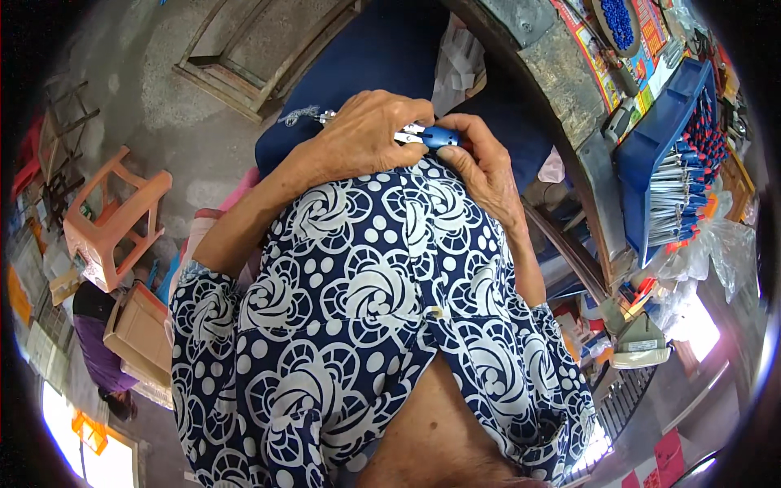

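A small blue-and-white hand-held piece [440, 137] with a rounded blue end and a pale hinged-looking part is held in front of my lap. My right hand [486, 163] pinches its blue end between thumb and fingers. Curled over the pale part is my left hand [358, 134], palm down, its fingertips mostly hidden. A shiny metal bit [325, 117] with a clear, wispy strand [299, 115] sticks out on the left side of that hand. Whether it joins the blue-and-white piece under my hand is hidden.
To the right, a worktable [561, 69] carries a blue tray [637, 167] of thin white-and-blue rods [677, 195] and an oval dish of blue beads [617, 23]. A pinkish plastic stool [106, 215] stands left. Another person in purple [99, 350] is behind it.
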### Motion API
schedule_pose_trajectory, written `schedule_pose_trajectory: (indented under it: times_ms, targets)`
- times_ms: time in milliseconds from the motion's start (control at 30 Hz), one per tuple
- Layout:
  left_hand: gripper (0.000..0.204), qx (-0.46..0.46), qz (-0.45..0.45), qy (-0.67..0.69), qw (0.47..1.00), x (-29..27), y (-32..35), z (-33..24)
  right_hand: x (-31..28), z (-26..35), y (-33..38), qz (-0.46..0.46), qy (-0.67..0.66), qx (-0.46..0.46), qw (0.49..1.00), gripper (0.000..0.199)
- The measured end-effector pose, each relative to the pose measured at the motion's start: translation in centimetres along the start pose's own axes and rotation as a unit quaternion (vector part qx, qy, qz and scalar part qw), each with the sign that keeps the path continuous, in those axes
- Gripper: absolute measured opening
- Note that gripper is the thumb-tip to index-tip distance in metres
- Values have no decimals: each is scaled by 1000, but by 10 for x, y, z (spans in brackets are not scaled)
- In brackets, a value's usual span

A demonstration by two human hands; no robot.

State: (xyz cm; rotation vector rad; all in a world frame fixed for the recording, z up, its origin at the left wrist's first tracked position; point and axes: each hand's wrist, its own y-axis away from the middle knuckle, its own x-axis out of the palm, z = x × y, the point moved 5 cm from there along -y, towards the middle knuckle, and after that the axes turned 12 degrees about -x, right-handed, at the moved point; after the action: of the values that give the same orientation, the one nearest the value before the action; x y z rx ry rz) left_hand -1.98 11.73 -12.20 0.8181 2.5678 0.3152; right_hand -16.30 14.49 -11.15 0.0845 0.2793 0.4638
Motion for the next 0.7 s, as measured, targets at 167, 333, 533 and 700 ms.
schedule_pose_trajectory:
  times_ms: [167, 333, 533, 700]
  targets:
    - [25, -27, 12, -3, 1000, 2, 1, 1, 2, -5, 3, 1, -14, 51, 999, 27]
    - [25, -25, 32, -22, 999, 4, 0, 4, 4, -6, 4, 2, -33, 65, 997, 24]
    - [28, -44, 26, 3, 999, 11, -4, 13, 7, -12, 6, -5, -26, 60, 998, 23]
    - [30, -59, 42, -4, 997, 11, -4, 13, 7, -14, 6, -4, -38, 61, 997, 23]
